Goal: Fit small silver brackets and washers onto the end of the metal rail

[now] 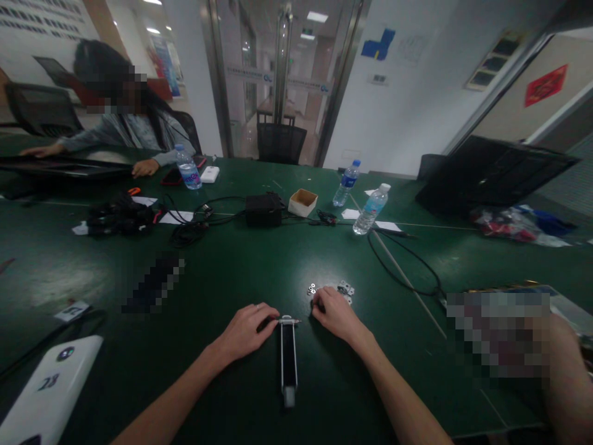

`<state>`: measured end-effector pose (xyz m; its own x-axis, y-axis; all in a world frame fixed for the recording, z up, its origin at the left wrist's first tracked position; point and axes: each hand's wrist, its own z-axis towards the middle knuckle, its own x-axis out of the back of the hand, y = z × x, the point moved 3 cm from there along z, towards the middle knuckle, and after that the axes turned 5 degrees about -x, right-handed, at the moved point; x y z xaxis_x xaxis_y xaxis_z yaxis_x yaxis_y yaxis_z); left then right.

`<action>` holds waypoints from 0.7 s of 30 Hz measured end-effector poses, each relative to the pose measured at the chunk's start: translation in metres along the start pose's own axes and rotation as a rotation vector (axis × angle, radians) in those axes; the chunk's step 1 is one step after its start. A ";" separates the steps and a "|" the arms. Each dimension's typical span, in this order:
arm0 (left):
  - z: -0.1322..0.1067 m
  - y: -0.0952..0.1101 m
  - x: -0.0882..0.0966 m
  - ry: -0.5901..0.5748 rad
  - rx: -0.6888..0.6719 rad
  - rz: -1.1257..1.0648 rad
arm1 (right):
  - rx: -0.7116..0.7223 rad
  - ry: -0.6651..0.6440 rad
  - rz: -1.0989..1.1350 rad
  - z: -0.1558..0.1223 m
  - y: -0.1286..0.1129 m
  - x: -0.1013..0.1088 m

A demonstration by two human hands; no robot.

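A long black bar with silver edges (288,358) lies on the green table (231,272), pointing away from me. My left hand (245,329) rests beside its far end, fingers curled against the tip. My right hand (334,312) lies to the right of that end, fingers bent down onto a cluster of small silver metal parts (345,289); what the fingertips pinch is too small to make out. Tiny silver washers (312,288) lie just left of that hand.
A person sits at the far left by a laptop (60,164). Water bottles (370,210), a small cardboard box (302,202), a black power pack (263,209) and cables (403,266) lie across the middle. A white device (46,392) is at the near left. Another person's arm (569,377) is at the near right.
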<state>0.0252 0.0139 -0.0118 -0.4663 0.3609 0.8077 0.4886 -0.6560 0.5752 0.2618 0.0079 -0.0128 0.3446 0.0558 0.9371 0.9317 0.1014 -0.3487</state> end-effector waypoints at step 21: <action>-0.001 0.001 0.003 -0.017 0.031 0.001 | 0.146 0.062 0.248 -0.007 -0.013 0.011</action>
<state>0.0238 0.0138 -0.0090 -0.4536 0.3717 0.8100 0.5117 -0.6355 0.5782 0.2539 0.0006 0.0020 0.5702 0.0366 0.8207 0.7934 0.2342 -0.5618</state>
